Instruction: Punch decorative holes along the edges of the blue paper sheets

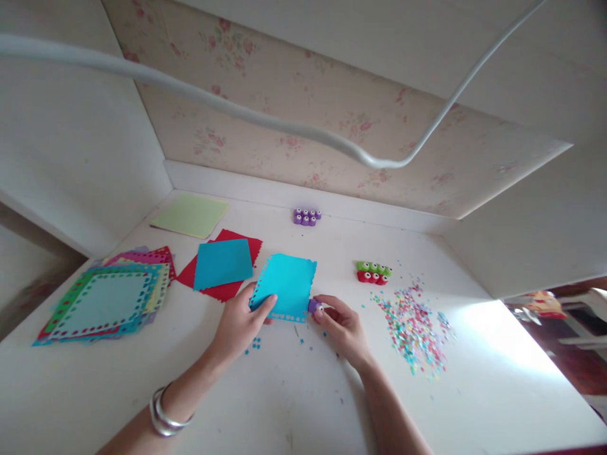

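Note:
My left hand (241, 319) grips a bright blue sheet of paper (287, 284) by its lower left corner, thumb on top. Small punched holes run along the sheet's left and bottom edges, and its outer edges look scalloped. At the lower right edge of the sheet, my right hand (344, 325) is closed around a small purple craft punch (315, 307) with a white top. The punch meets the paper's edge; whether its slot is around the paper I cannot tell. Tiny blue punched-out bits (256, 344) lie on the table below the sheet.
A stack of punched coloured sheets (104, 297) lies at left, pale green paper (190, 215) behind it. A plain blue sheet (222, 262) rests on red paper (241, 237). Purple punches (306, 218), green and red punches (374, 272), and a confetti heap (417, 328) stand farther right. A white cable (284, 126) crosses above.

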A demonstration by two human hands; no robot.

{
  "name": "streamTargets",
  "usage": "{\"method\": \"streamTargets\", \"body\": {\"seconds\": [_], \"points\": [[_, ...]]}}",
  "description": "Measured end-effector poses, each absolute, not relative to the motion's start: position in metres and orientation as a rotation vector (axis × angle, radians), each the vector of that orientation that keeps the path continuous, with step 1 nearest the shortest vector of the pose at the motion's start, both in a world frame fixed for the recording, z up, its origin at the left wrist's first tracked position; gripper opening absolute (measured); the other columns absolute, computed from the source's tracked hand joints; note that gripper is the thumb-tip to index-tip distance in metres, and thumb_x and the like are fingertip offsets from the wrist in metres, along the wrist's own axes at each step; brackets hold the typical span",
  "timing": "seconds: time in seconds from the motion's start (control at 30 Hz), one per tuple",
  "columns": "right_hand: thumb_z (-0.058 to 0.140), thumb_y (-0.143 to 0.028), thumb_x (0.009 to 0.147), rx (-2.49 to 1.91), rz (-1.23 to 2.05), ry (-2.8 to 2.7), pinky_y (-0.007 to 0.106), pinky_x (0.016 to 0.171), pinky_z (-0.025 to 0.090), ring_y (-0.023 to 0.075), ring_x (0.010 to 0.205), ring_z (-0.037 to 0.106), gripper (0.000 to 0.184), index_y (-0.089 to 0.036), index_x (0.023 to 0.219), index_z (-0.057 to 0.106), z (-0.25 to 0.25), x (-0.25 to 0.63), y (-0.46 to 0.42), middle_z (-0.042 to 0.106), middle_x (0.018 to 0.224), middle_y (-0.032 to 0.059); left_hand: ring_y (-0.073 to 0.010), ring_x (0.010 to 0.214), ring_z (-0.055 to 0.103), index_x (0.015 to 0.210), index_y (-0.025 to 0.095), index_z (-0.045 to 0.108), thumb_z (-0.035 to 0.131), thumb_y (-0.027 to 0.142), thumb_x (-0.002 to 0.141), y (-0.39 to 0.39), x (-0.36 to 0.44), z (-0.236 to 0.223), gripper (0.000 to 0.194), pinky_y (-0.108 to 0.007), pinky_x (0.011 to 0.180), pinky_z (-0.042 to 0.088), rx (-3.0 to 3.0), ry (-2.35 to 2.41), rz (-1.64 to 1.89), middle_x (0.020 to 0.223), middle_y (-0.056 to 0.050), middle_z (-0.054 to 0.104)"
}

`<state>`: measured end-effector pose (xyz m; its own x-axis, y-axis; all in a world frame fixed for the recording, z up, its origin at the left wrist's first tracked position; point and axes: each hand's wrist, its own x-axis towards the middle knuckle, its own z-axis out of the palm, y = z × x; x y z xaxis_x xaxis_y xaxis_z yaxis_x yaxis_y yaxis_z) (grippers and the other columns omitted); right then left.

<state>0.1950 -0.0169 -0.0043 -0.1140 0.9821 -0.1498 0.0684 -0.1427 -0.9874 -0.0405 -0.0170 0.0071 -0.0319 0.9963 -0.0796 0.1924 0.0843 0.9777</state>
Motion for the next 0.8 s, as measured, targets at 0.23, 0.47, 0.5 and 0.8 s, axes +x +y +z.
{"method": "streamTargets", "body": {"seconds": [0.23, 0.47, 0.5, 0.8], "points": [[0.073, -0.05, 0.079, -1.323, 1.372, -1.294, 0.03, 0.064, 0.051, 0.0205, 0.079, 0.065, 0.04, -0.02, 0.106, 0.068, -0.004, 0.195, -0.017, 0.072, 0.084, 0.0064, -0.022, 0.069, 0.075, 0.112, 0.02, 0.062, 0.061, 0.052, 0.086, -0.018, -0.04, 0.007, 0.04, -0.028, 0.058, 0.06, 1.333, 1.436, 1.053, 0.101, -0.006, 0.075], [0.073, -0.053, 0.079, -1.345, 1.359, -1.304, 0.028, 0.059, 0.05, 0.0209, 0.077, 0.066, 0.043, -0.021, 0.105, 0.069, -0.004, 0.195, -0.016, 0.073, 0.085, 0.0068, -0.0219, 0.074, 0.076, 0.114, 0.022, 0.062, 0.061, 0.05, 0.086, -0.018, -0.04, 0.006, 0.039, -0.027, 0.057, 0.061, 1.341, 1.428, 1.056, 0.106, -0.005, 0.074], [0.073, -0.053, 0.079, -1.348, 1.353, -1.31, 0.028, 0.058, 0.049, 0.0202, 0.075, 0.065, 0.043, -0.02, 0.106, 0.069, -0.004, 0.195, -0.016, 0.073, 0.084, 0.0066, -0.0219, 0.075, 0.076, 0.114, 0.023, 0.062, 0.061, 0.05, 0.086, -0.018, -0.04, 0.006, 0.039, -0.026, 0.057, 0.061, 1.347, 1.428, 1.057, 0.106, -0.005, 0.075], [0.07, -0.046, 0.084, -1.384, 1.096, -1.549, 0.027, 0.057, 0.051, 0.0143, 0.066, 0.062, 0.033, -0.022, 0.106, 0.073, -0.015, 0.192, -0.018, 0.072, 0.099, 0.0081, -0.0186, 0.058, 0.073, 0.11, 0.024, 0.063, 0.058, 0.048, 0.087, -0.02, -0.036, 0.007, 0.034, -0.021, 0.043, 0.054, 1.398, 1.413, 0.988, 0.089, -0.001, 0.075]]}}
